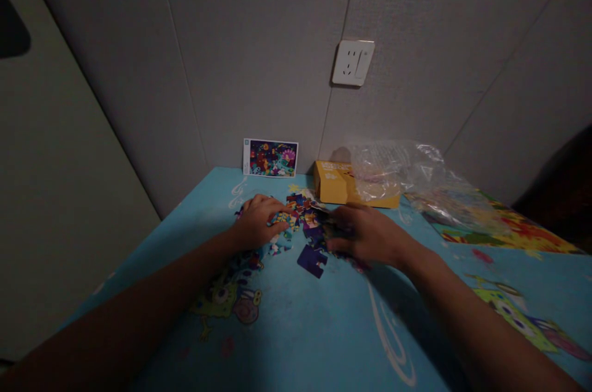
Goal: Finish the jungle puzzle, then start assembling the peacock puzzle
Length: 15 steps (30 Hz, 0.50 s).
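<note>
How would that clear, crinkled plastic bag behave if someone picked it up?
The plastic bag would probably flop, judging by its loose folds. It looks thin and see-through, so likely light. Its left part overlaps the yellow cardboard box, so it might drag there.

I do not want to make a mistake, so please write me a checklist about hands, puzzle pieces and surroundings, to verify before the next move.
1. Picture card upright, its picture visible: ok.
2. Left hand at the puzzle pieces: ok.
3. Right hand gripping a piece securely: cannot tell, its fingers are blurred and dark.
4. Pieces spread singly: not ok, many are crowded together.
5. Dark purple piece between the hands, uncovered: ok.
6. Plastic bag off the pieces: ok, it lies partly over the yellow box.
</note>
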{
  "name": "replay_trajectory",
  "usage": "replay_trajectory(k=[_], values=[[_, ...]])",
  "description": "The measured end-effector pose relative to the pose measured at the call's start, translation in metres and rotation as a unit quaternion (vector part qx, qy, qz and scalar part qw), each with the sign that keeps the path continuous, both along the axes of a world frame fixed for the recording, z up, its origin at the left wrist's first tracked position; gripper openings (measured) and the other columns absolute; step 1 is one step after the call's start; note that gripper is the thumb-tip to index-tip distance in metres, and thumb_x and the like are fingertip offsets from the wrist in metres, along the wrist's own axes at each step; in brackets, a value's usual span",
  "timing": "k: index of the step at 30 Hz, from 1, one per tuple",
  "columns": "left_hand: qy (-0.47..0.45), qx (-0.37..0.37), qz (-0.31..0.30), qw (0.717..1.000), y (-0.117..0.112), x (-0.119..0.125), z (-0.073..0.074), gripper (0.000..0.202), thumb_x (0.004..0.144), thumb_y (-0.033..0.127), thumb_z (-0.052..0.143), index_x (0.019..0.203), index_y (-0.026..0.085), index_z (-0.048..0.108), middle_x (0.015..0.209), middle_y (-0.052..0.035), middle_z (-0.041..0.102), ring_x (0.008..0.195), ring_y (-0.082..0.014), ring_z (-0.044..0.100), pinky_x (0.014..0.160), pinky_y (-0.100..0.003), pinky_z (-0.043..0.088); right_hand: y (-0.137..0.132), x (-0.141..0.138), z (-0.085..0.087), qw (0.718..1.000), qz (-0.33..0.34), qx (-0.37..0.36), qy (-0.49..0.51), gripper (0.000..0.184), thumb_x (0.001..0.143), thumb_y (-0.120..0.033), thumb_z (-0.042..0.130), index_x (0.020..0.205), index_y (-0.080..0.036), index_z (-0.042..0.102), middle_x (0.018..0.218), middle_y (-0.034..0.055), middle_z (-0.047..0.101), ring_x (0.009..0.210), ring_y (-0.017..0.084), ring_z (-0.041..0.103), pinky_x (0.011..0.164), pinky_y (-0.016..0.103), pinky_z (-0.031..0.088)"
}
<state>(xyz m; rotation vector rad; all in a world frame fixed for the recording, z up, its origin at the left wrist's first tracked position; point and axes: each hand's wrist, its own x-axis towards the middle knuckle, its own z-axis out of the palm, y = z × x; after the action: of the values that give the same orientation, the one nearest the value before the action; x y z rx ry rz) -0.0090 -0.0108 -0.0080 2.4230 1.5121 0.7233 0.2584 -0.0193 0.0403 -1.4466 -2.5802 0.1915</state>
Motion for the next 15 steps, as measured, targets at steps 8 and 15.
replay_trajectory(k=[8, 15], values=[[0.002, -0.002, 0.0, 1.0, -0.001, 0.001, 0.002, 0.029, 0.084, 0.032, 0.062, 0.112, 0.031, 0.068, 0.119, -0.0024, 0.066, 0.113, -0.0283, 0.049, 0.095, -0.045, 0.032, 0.004, 0.009, -0.006, 0.995, 0.049, -0.08, 0.029, 0.052, 0.066, -0.025, 0.077, 0.114, -0.017, 0.061, 0.099, 0.0066, 0.064, 0.086, 0.021, 0.06, 0.072, 0.03, 0.044], [0.009, 0.0, -0.001, 1.0, 0.001, -0.001, 0.001, 0.032, 0.083, 0.032, 0.062, 0.115, 0.03, 0.067, 0.12, -0.003, 0.066, 0.114, -0.0279, 0.049, 0.098, -0.046, 0.032, 0.01, 0.004, -0.015, 0.99, 0.026, -0.065, 0.126, 0.025, 0.074, -0.023, 0.067, 0.097, -0.017, 0.058, 0.069, -0.0019, 0.058, 0.062, 0.014, 0.052, 0.055, 0.024, 0.032]])
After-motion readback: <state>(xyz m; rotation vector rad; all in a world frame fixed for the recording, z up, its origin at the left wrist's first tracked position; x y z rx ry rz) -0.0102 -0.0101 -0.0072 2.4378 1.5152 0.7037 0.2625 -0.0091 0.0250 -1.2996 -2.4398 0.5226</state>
